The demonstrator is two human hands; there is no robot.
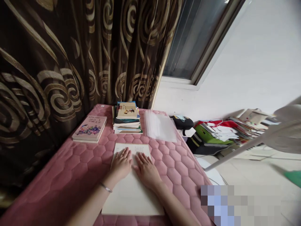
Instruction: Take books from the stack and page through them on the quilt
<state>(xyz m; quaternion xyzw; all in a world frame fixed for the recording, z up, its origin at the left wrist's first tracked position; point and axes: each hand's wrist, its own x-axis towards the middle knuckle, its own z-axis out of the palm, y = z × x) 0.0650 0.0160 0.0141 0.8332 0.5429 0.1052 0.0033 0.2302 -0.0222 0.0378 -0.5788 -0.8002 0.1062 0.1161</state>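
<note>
A large cream sheet of paper [131, 197], or a thin pad of it, lies flat before me on the pink quilted surface [89, 175]. Small writing shows near its far edge. My left hand [121, 162] rests palm down on its far left part, fingers stretched forward. Beside it, my right hand [146, 169] lies flat on the far right part, fingers slightly spread. Both hands touch the paper and neither grips anything. A bracelet circles the left wrist. What lies under the palms is hidden.
Pink-covered books [90, 128] are stacked at the far left. A pile of books and booklets [128, 117] stands at the back, with clear plastic sleeves [160, 126] to its right. Patterned curtains [68, 62] border the left. A white fan [237, 150] stands on the right.
</note>
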